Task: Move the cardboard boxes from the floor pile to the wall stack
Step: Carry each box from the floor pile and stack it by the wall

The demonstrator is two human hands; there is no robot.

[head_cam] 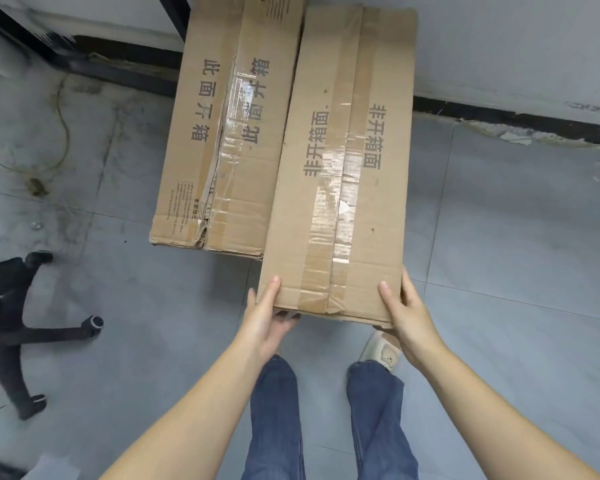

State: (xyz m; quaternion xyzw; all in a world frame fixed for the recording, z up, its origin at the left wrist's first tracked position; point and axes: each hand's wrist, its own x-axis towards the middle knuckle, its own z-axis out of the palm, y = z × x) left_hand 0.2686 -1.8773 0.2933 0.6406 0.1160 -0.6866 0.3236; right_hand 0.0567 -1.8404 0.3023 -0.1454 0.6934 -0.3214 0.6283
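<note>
A long taped cardboard box [347, 161] with printed characters lies lengthwise in front of me, its far end near the wall. My left hand [267, 318] grips its near left corner, thumb on top and fingers underneath. My right hand [407, 311] grips the near right corner the same way. A second long cardboard box [222, 133] lies close along its left side, its far end also at the wall. Whether the held box rests on the floor or is lifted I cannot tell.
Grey tiled floor [516, 254] spreads all around. A white wall with a black baseboard [499, 116] runs behind the boxes. The black wheeled base of an office chair [18, 327] stands at the left. My legs and slippers are just below the held box.
</note>
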